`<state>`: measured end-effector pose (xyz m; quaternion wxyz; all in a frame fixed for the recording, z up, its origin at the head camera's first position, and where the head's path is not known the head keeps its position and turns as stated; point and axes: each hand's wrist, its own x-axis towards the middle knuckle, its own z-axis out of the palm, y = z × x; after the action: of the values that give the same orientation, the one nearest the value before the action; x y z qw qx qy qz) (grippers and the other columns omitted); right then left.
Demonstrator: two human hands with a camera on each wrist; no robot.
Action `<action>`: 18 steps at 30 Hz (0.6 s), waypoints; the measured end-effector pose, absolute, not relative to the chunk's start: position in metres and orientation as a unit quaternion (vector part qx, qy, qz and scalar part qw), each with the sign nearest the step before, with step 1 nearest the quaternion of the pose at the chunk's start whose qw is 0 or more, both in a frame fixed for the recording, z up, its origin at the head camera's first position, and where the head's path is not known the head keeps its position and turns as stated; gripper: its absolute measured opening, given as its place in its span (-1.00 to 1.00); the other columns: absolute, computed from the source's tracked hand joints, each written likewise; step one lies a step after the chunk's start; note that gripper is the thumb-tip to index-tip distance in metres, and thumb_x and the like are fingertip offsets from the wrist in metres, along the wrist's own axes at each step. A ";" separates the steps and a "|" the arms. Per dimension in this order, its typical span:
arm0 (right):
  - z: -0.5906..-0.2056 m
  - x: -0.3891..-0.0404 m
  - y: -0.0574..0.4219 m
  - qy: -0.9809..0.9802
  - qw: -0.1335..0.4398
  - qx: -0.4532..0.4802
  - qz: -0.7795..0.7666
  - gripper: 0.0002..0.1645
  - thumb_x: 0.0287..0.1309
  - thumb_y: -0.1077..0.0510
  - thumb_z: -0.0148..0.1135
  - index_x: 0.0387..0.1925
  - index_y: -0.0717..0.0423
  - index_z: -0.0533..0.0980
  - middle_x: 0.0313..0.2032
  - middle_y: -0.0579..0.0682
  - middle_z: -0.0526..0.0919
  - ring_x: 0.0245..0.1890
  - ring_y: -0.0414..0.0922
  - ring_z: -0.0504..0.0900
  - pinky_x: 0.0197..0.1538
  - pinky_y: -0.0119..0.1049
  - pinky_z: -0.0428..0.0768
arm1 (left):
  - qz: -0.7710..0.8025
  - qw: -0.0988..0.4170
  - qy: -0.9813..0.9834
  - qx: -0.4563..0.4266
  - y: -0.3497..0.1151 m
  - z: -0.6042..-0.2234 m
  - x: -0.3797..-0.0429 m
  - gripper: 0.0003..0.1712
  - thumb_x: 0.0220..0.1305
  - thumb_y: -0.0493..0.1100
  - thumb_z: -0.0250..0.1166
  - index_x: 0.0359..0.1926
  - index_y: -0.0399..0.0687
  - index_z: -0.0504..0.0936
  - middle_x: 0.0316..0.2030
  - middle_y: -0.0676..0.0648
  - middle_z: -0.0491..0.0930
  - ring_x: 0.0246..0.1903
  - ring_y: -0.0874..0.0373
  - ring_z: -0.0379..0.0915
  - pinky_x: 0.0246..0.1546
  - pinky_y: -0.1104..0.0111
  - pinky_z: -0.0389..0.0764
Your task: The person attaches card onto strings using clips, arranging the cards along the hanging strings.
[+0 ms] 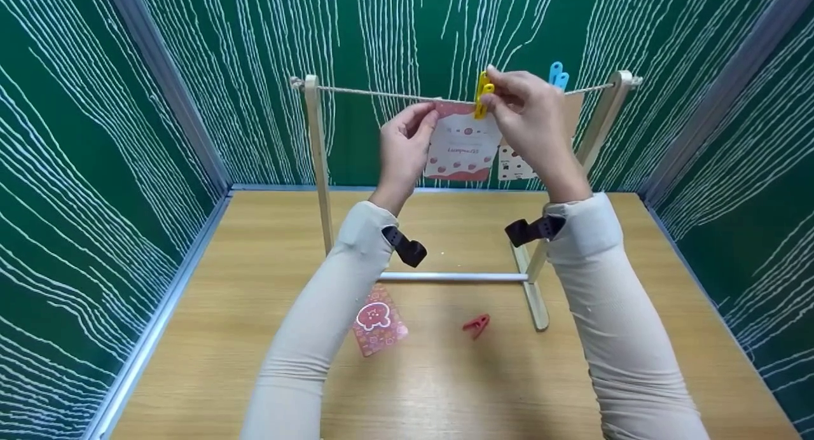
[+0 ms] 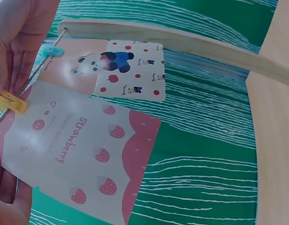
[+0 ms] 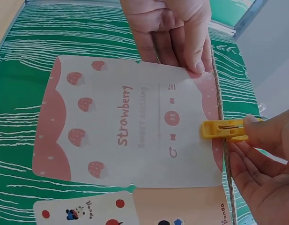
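A strawberry card [image 1: 463, 141], white with pink wavy ends and upside-down print, hangs at a twine line [image 1: 375, 93]. My left hand [image 1: 407, 141] pinches its upper left corner between thumb and fingers. With the right hand [image 1: 528, 106] I grip a yellow clothespin [image 3: 224, 130] by its handle end; its tip sits over the card's top edge and the twine. Just right of it hangs a panda card [image 2: 111, 70], partly behind my right hand in the head view, with a blue clothespin [image 1: 558, 76] at its top.
Wooden posts [image 1: 318, 154] hold the twine, joined low by a white bar [image 1: 455, 277]. On the wooden table [image 1: 254, 249] lie a pink bear card [image 1: 381, 325], partly covered by my left sleeve, and a red clothespin [image 1: 477, 326]. Green white-streaked walls [image 1: 70, 173] surround the table.
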<state>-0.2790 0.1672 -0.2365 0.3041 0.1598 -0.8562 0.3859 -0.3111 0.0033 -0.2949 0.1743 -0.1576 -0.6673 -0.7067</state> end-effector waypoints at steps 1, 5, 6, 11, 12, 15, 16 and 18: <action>-0.237 -0.279 0.167 -0.855 0.304 0.160 0.390 -0.57 0.27 0.22 0.17 0.17 0.08 0.48 0.04 0.07 0.64 -0.01 -0.11 0.63 0.09 -0.43 0.56 | -0.707 0.172 -0.668 -0.159 0.002 -0.295 -0.311 -0.66 0.35 -0.13 0.17 0.09 -0.12 0.59 0.01 -0.03 0.64 -0.09 0.19 0.54 0.01 0.48 0.55; -0.240 -0.278 0.169 -0.839 0.311 0.165 0.416 -0.54 0.29 0.15 0.16 0.21 0.04 0.46 0.09 0.05 0.61 0.04 -0.12 0.61 0.15 -0.43 0.52 | -0.703 0.154 -0.673 -0.173 -0.002 -0.297 -0.309 -0.60 0.41 -0.12 0.10 0.20 -0.09 0.51 0.10 -0.03 0.58 -0.02 0.19 0.50 0.05 0.48 0.53; -0.241 -0.279 0.170 -0.833 0.314 0.166 0.425 -0.53 0.29 0.14 0.16 0.22 0.03 0.45 0.10 0.05 0.61 0.05 -0.12 0.60 0.16 -0.43 0.51 | -0.701 0.148 -0.674 -0.178 -0.003 -0.298 -0.308 -0.58 0.42 -0.11 0.09 0.24 -0.08 0.49 0.14 -0.02 0.56 0.01 0.20 0.49 0.08 0.48 0.52; -0.249 -0.281 0.176 -0.805 0.334 0.171 0.460 -0.51 0.29 0.10 0.17 0.24 0.03 0.43 0.11 0.02 0.60 0.06 -0.15 0.59 0.21 -0.42 0.48 | -0.691 0.111 -0.685 -0.204 -0.008 -0.302 -0.309 -0.53 0.46 -0.11 0.02 0.35 -0.01 0.36 0.28 0.03 0.43 0.17 0.28 0.40 0.18 0.52 0.42; -0.250 -0.282 0.177 -0.799 0.338 0.175 0.465 -0.51 0.29 0.11 0.16 0.24 0.04 0.43 0.10 0.02 0.61 0.05 -0.16 0.59 0.20 -0.42 0.48 | -0.690 0.106 -0.685 -0.208 -0.009 -0.303 -0.309 -0.52 0.46 -0.11 0.01 0.36 -0.01 0.34 0.29 0.03 0.42 0.19 0.28 0.38 0.20 0.52 0.41; -0.255 -0.281 0.180 -0.785 0.352 0.188 0.474 -0.53 0.30 0.15 0.15 0.23 0.08 0.44 0.08 0.01 0.62 0.03 -0.18 0.60 0.17 -0.43 0.51 | -0.686 0.095 -0.686 -0.222 -0.013 -0.308 -0.311 -0.49 0.47 -0.09 0.00 0.38 -0.01 0.30 0.32 0.01 0.39 0.24 0.27 0.35 0.23 0.50 0.38; -0.256 -0.281 0.181 -0.782 0.354 0.190 0.477 -0.54 0.31 0.16 0.14 0.23 0.08 0.44 0.07 0.02 0.63 0.02 -0.18 0.60 0.16 -0.44 0.51 | -0.684 0.091 -0.687 -0.227 -0.014 -0.309 -0.311 -0.48 0.47 -0.08 0.00 0.39 0.00 0.28 0.33 0.01 0.38 0.25 0.27 0.33 0.25 0.49 0.37; -0.259 -0.279 0.183 -0.777 0.356 0.190 0.483 -0.55 0.31 0.17 0.15 0.22 0.07 0.45 0.06 0.02 0.63 0.00 -0.19 0.60 0.12 -0.45 0.53 | -0.680 0.085 -0.689 -0.236 -0.018 -0.313 -0.310 -0.45 0.47 -0.04 -0.01 0.42 0.01 0.23 0.35 0.01 0.35 0.29 0.25 0.31 0.28 0.47 0.35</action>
<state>-0.2790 0.1832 -0.2590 0.3558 0.1899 -0.7771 0.4832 -0.3100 -0.0179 -0.3131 0.0849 -0.2362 -0.6891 -0.6798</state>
